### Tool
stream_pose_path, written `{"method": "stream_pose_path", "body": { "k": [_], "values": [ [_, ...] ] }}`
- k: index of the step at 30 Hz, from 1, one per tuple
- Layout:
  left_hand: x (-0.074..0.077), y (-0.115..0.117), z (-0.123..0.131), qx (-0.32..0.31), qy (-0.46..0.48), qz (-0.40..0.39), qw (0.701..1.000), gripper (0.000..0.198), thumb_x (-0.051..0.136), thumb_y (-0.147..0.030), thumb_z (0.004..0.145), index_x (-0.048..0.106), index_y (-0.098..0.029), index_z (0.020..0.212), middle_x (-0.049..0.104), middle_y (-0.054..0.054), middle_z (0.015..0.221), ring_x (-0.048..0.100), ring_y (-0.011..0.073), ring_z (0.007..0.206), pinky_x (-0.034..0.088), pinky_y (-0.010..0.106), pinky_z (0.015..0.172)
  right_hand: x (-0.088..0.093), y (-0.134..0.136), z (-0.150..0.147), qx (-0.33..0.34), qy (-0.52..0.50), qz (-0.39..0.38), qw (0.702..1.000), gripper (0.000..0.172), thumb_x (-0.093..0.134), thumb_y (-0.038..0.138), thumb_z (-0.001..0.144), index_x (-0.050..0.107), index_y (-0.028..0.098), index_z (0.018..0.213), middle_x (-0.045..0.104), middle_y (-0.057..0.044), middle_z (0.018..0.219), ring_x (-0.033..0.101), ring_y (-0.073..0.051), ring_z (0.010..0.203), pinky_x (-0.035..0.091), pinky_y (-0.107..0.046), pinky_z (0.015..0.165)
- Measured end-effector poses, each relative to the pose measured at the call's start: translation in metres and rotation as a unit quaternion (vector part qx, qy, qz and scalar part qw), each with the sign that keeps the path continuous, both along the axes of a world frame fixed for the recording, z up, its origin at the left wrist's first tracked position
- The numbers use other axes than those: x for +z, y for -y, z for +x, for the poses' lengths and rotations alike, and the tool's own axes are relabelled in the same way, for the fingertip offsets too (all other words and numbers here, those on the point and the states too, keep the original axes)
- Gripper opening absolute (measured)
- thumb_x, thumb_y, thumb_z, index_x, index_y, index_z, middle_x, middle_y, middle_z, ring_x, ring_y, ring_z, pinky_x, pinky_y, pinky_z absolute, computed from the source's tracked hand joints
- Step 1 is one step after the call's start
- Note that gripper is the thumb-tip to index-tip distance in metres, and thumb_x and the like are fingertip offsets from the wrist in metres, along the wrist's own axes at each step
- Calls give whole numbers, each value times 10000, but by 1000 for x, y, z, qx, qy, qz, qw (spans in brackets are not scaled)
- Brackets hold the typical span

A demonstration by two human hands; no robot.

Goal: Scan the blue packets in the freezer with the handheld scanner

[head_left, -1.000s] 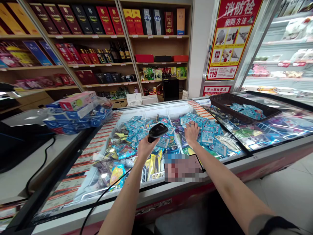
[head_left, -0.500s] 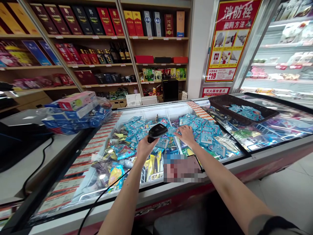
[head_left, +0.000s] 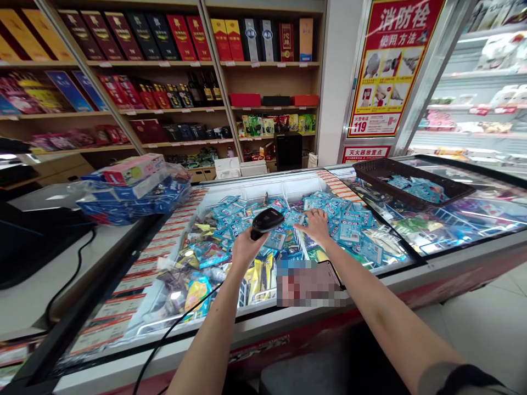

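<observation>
My left hand (head_left: pixel 245 250) is wrapped round the handle of a black barcode scanner (head_left: pixel 267 220), held above the glass top of a chest freezer. A thin black cable (head_left: pixel 181 317) runs down past my left forearm. My right hand (head_left: pixel 317 226) lies palm down on a spread of small blue packets (head_left: pixel 349 231), its fingers apart and the thumb toward the scanner. More blue packets (head_left: pixel 236 208) lie to the left, behind the scanner. A phone (head_left: pixel 329 272), its screen blurred out, rests near the freezer's front edge between my forearms.
Farther right, a dark brown tray (head_left: pixel 447 174) holds more blue packets. On the left are plastic-wrapped boxes (head_left: pixel 135 189) beside a counter (head_left: pixel 24 307). Shelves of boxed goods (head_left: pixel 164 63) stand behind the freezer, whose white front rim (head_left: pixel 255 334) runs close to me.
My right hand has shifted slightly, its fingers flatter and more forward on the packets. The scanner stays in my left hand. The whole view has moved slightly.
</observation>
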State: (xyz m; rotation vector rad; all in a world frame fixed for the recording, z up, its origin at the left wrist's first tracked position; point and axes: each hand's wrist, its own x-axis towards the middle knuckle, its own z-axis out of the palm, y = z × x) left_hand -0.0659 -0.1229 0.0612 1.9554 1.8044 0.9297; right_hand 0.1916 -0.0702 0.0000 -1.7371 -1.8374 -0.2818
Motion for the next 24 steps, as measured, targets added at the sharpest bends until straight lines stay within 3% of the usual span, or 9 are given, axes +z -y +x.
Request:
{"method": "stream_pose_path", "body": {
  "k": [5,11,24],
  "values": [
    [3,3,3,1,-28,-3,1000,525,534,-644,712,660,-201,963,684,55,738,629,214,676,357,237,514,0,-1,5,15,-38,13,999,587,526,592,816,473,171,1221,628,-94,950,480,-271,1012,265,-394,900],
    [3,8,7,-10,-55,14,998,515,547,-623,712,668,-212,998,695,53,813,618,207,706,350,232,529,2,2,6,30,-44,13,998,547,551,509,835,429,185,1258,636,-81,959,513,-260,1002,256,-383,910],
    [0,8,17,-38,-10,9,999,518,568,-616,702,679,-193,979,697,54,822,626,216,746,377,231,546,5,5,6,53,-49,33,997,482,542,421,861,419,164,1249,641,-88,999,544,-243,981,272,-359,907]
  ]
}}
